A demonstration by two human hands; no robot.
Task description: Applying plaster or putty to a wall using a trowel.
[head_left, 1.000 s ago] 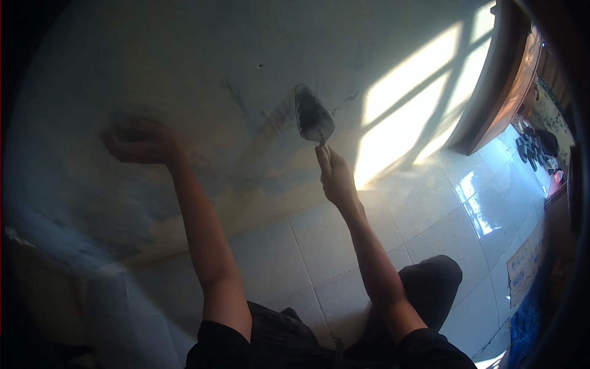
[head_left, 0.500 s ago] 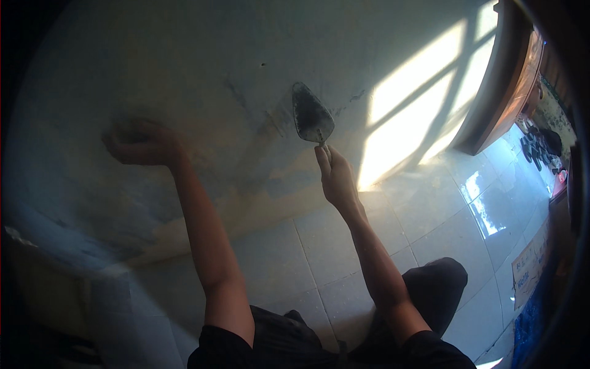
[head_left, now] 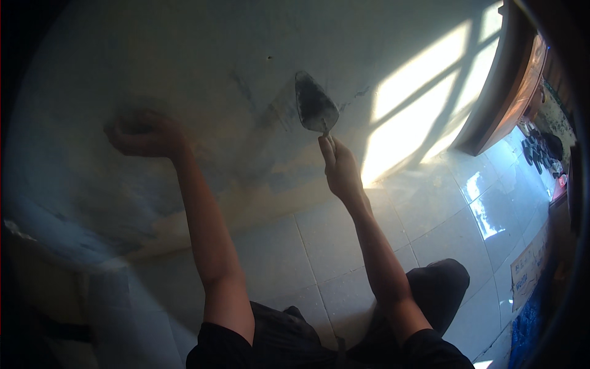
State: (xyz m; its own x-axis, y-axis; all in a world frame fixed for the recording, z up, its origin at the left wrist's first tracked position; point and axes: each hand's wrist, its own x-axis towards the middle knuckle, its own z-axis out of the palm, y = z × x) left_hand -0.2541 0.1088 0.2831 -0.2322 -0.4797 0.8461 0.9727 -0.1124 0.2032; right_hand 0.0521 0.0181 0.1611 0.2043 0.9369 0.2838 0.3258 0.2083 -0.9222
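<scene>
- The right hand, just off centre toward 2 o'clock, is closed around the handle of a trowel, its thumb lying along it.
- The trowel sits between 12 and 1 o'clock, its tip aimed toward 11; dark smears cover the blade inside a paler rim. Whether it touches the wall behind it, I cannot tell.
- The left hand is near 10 o'clock, well apart from the trowel, with curled fingers; dimness and blur hide whether it grips anything.
- Dark scuffs mark the wall on both sides of the blade, and a small dark spot lies toward 11 o'clock from the blade's tip.
- Toward 2 o'clock, a barred patch of sunlight falls on the wall, beside a brown wooden structure.
- Pale floor tiles spread from 6 toward 3 o'clock.
- A bent, dark-clothed knee shows at 4 o'clock; farther out is a cardboard piece.
</scene>
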